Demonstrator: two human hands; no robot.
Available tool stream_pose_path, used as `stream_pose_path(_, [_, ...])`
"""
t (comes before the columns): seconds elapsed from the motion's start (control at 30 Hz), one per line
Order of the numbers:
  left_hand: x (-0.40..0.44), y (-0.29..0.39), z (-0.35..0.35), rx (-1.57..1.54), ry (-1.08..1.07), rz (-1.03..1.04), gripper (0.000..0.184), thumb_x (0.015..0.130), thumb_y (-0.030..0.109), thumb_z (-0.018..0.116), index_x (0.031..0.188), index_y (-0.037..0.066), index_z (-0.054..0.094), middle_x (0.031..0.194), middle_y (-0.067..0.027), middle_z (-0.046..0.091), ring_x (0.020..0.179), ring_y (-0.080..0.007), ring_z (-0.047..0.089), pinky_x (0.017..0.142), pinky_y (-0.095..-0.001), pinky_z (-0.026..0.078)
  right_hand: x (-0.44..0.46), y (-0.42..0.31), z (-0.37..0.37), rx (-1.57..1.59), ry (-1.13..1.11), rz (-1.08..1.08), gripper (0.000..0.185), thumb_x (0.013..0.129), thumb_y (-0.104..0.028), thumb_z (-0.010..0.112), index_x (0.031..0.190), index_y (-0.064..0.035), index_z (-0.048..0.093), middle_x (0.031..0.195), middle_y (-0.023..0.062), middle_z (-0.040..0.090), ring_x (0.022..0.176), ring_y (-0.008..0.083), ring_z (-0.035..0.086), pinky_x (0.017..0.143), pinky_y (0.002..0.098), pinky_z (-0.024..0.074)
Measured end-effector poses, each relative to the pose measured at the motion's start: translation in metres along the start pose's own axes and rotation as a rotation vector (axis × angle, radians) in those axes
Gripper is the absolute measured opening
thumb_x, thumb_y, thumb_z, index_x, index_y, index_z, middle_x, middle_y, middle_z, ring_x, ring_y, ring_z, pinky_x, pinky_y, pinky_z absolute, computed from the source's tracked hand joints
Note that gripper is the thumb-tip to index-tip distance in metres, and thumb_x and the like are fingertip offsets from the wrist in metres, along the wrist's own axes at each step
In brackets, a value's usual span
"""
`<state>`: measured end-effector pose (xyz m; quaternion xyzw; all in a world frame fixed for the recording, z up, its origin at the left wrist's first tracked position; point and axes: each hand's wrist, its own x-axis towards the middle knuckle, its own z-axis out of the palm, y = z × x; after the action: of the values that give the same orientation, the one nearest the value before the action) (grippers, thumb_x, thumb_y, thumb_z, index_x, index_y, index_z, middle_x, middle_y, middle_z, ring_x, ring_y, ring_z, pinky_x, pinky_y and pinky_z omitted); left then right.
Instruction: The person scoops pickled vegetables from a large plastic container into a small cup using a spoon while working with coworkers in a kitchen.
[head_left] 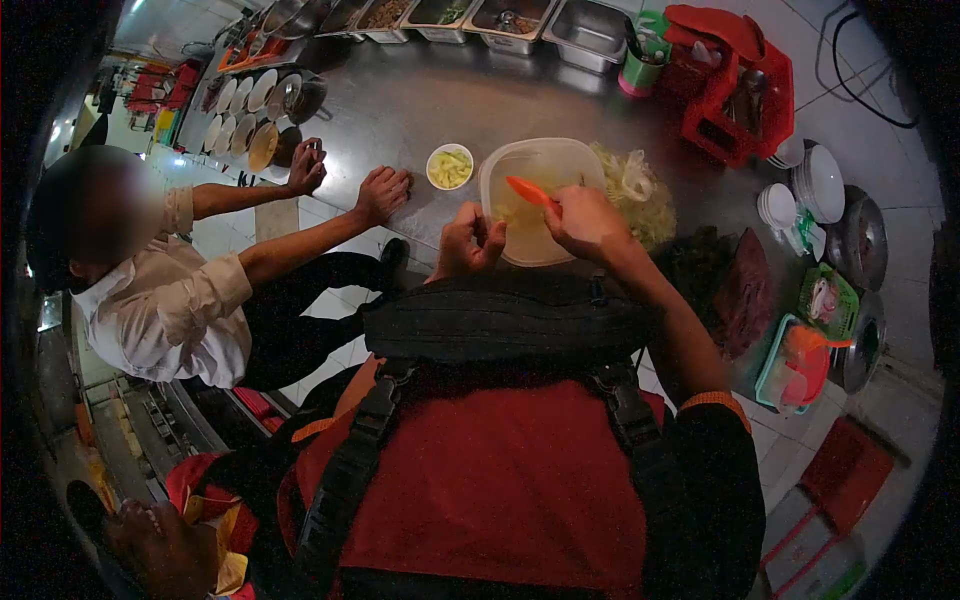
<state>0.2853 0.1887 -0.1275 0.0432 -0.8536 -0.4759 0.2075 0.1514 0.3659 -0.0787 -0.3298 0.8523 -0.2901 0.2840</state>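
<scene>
In the head view, my right hand [585, 222] is closed round an orange tool [530, 190]. Its visible part is narrow and points left; whether it is a knife or a spoon I cannot tell. It is above a translucent plastic tub [545, 150] with a pale rim. My left hand [468, 242] has curled fingers at the tub's left edge; what is between them, if anything, is hidden. A small white bowl [450, 167] of pale yellow-green pieces stands left of the tub. Pale, stringy shreds [640, 200] lie in a heap to its right.
A person in a light shirt [170, 310] stands at left, hands [384, 194] on the steel table [400, 110]. Metal pans [590, 30] line the back. A red basket [740, 110] stands back right, with white bowls [820, 185] nearer. Another person [165, 540] is at lower left.
</scene>
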Motion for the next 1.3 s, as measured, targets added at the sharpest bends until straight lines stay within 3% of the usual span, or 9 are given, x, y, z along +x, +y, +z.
stream_pose_path(0.07, [-0.001, 0.0, -0.001, 0.012, 0.008, 0.024, 0.031, 0.088, 0.024, 0.068, 0.078, 0.005, 0.046, 0.058, -0.003, 0.048, 0.053, -0.0096, 0.045, 0.048, -0.0281, 0.038, -0.003, -0.003, 0.001, -0.163, 0.118, 0.055, 0.03, 0.089, -0.023, 0.051, 0.093, 0.0027, 0.065, 0.088, 0.0258, 0.067, 0.089, 0.0427, 0.065, 0.082, 0.0489, 0.0507])
stream_pose_path(0.17, [-0.002, 0.0, -0.001, 0.016, -0.005, -0.05, 0.031, 0.088, 0.024, 0.068, 0.078, 0.005, 0.046, 0.058, -0.0032, 0.047, 0.053, -0.0095, 0.045, 0.048, -0.028, 0.038, -0.003, 0.0, 0.004, -0.257, 0.197, 0.107, 0.029, 0.089, -0.023, 0.051, 0.092, 0.0032, 0.062, 0.088, 0.0266, 0.066, 0.087, 0.0432, 0.066, 0.081, 0.0497, 0.0521])
stream_pose_path(0.27, [-0.004, 0.0, 0.0, -0.033, -0.013, -0.034, 0.032, 0.088, 0.025, 0.069, 0.078, 0.005, 0.046, 0.058, -0.0032, 0.047, 0.053, -0.0096, 0.045, 0.047, -0.0281, 0.038, -0.007, -0.012, -0.003, -0.325, 0.128, 0.172, 0.026, 0.086, -0.018, 0.053, 0.098, 0.0015, 0.066, 0.091, 0.0235, 0.069, 0.088, 0.0385, 0.069, 0.077, 0.0479, 0.0559])
stream_pose_path(0.4, [-0.007, -0.002, 0.003, -0.031, -0.04, -0.046, 0.034, 0.088, 0.026, 0.069, 0.078, 0.004, 0.046, 0.058, -0.0039, 0.047, 0.053, -0.0099, 0.045, 0.047, -0.0283, 0.038, -0.007, -0.005, 0.004, -0.353, 0.085, 0.106, 0.026, 0.086, -0.016, 0.052, 0.096, 0.0023, 0.066, 0.09, 0.0238, 0.069, 0.089, 0.0382, 0.069, 0.078, 0.048, 0.0559])
stream_pose_path(0.57, [-0.009, -0.004, 0.003, -0.055, -0.058, -0.039, 0.034, 0.088, 0.026, 0.069, 0.077, 0.004, 0.046, 0.058, -0.005, 0.048, 0.053, -0.0102, 0.047, 0.047, -0.0282, 0.038, 0.005, 0.008, 0.022, -0.358, -0.02, 0.114, 0.026, 0.086, -0.016, 0.05, 0.094, 0.003, 0.067, 0.091, 0.0245, 0.069, 0.088, 0.0386, 0.069, 0.079, 0.047, 0.0558])
stream_pose_path(0.63, [-0.01, 0.002, 0.003, -0.033, -0.045, -0.048, 0.025, 0.089, 0.021, 0.068, 0.08, 0.005, 0.05, 0.061, -0.0009, 0.048, 0.058, -0.0085, 0.046, 0.052, -0.0276, 0.04, 0.001, -0.002, 0.016, -0.311, 0.001, 0.116, 0.027, 0.086, -0.016, 0.05, 0.094, 0.0032, 0.067, 0.092, 0.0249, 0.068, 0.089, 0.0391, 0.069, 0.079, 0.0468, 0.0556])
stream_pose_path(0.87, [-0.01, -0.006, 0.004, -0.043, -0.074, -0.1, 0.026, 0.089, 0.02, 0.068, 0.078, 0.005, 0.05, 0.062, -0.0018, 0.048, 0.058, -0.0083, 0.044, 0.052, -0.0272, 0.039, 0.005, 0.001, 0.023, -0.233, 0.033, 0.093, 0.03, 0.088, -0.021, 0.05, 0.093, 0.0032, 0.066, 0.091, 0.025, 0.068, 0.09, 0.0406, 0.067, 0.082, 0.0478, 0.0538])
stream_pose_path(0.93, [-0.01, -0.007, 0.005, -0.04, -0.03, -0.068, 0.035, 0.087, 0.028, 0.07, 0.077, 0.005, 0.046, 0.057, -0.0047, 0.048, 0.051, -0.0105, 0.045, 0.046, -0.0285, 0.037, 0.006, 0.004, 0.027, -0.243, 0.03, 0.067, 0.03, 0.088, -0.022, 0.051, 0.093, 0.0032, 0.066, 0.091, 0.025, 0.068, 0.09, 0.0404, 0.067, 0.082, 0.048, 0.0537])
stream_pose_path(1.3, [-0.011, 0.001, 0.004, -0.051, -0.02, -0.081, 0.032, 0.087, 0.025, 0.07, 0.078, 0.005, 0.047, 0.059, -0.0038, 0.048, 0.054, -0.0102, 0.046, 0.049, -0.0285, 0.039, 0.009, 0.011, 0.042, -0.109, -0.018, -0.036, 0.029, 0.087, -0.023, 0.055, 0.087, 0.003, 0.067, 0.084, 0.0271, 0.065, 0.084, 0.0432, 0.065, 0.077, 0.049, 0.0502])
